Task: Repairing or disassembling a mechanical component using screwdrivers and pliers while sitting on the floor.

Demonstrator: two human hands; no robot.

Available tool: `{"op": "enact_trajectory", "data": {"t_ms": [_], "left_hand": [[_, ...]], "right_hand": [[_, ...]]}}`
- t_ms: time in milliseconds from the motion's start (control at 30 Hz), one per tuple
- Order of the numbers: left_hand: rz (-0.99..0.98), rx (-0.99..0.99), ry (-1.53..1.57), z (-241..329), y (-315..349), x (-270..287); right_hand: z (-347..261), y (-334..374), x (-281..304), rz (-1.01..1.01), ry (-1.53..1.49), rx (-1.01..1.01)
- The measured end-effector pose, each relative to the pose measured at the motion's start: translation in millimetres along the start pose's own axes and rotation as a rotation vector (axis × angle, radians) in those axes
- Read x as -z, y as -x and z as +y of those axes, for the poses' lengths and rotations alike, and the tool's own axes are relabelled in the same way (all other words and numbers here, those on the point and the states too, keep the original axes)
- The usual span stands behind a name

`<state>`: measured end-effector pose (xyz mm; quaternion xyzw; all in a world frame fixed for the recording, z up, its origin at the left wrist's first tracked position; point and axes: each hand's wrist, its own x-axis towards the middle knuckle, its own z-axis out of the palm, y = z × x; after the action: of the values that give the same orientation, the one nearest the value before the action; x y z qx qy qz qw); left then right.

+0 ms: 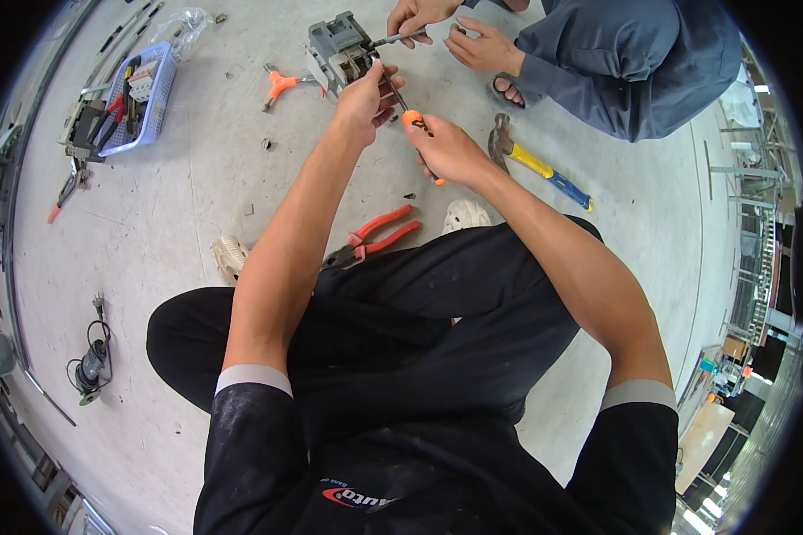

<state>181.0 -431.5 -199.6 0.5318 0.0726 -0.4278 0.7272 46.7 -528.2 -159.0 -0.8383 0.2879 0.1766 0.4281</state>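
A grey, boxy electrical contactor point(337, 37) is at the top of the view, its near side opened up so that inner parts show. My left hand point(363, 105) is closed on its near right side, thumb up against it. In my right hand point(451, 150) is a screwdriver point(413, 118) with an orange and black handle. Its thin shaft runs up past my left fingers to the contactor; the tip is hard to make out. Across from me, a co-worker's hand point(419, 18) holds a dark rod-like tool point(400, 38) against the contactor's right side. The co-worker's other hand point(485, 46) is close by.
Red-handled pliers point(366, 239) lie before my legs, and a yellow and blue hammer point(544, 169) lies to the right. An orange three-armed tool point(281, 85) is beside the contactor. A blue basket point(156, 107) of tools stands left, above a coiled cable point(89, 366).
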Motion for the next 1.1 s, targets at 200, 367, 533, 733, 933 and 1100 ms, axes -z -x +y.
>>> {"op": "enact_trajectory", "data": {"t_ms": [200, 367, 533, 733, 933, 1100], "left_hand": [[-0.015, 0.022, -0.037, 3.1, -2.2, 2.0], [-0.039, 0.055, -0.118, 3.7, -2.2, 7.4], [-0.079, 0.084, -0.26, 1.2, 6.9, 13.7], [-0.137, 0.077, -0.635, 13.9, 33.5, 25.9], [-0.321, -0.1, -1.451, 41.8, 65.8, 62.8], [-0.558, -0.1, -1.643, 57.1, 155.7, 80.7]], "right_hand": [[5.0, -5.5, -1.4, 0.036, 0.032, 0.024], [4.0, -10.9, -0.8, 0.019, 0.027, 0.035], [2.3, -11.9, 0.5, -0.003, -0.013, 0.047], [6.7, -16.2, -0.9, -0.014, -0.033, 0.069], [0.8, -16.4, -0.3, -0.035, -0.061, 0.096], [4.4, -12.2, 1.8, -0.087, -0.104, -0.018]]}}
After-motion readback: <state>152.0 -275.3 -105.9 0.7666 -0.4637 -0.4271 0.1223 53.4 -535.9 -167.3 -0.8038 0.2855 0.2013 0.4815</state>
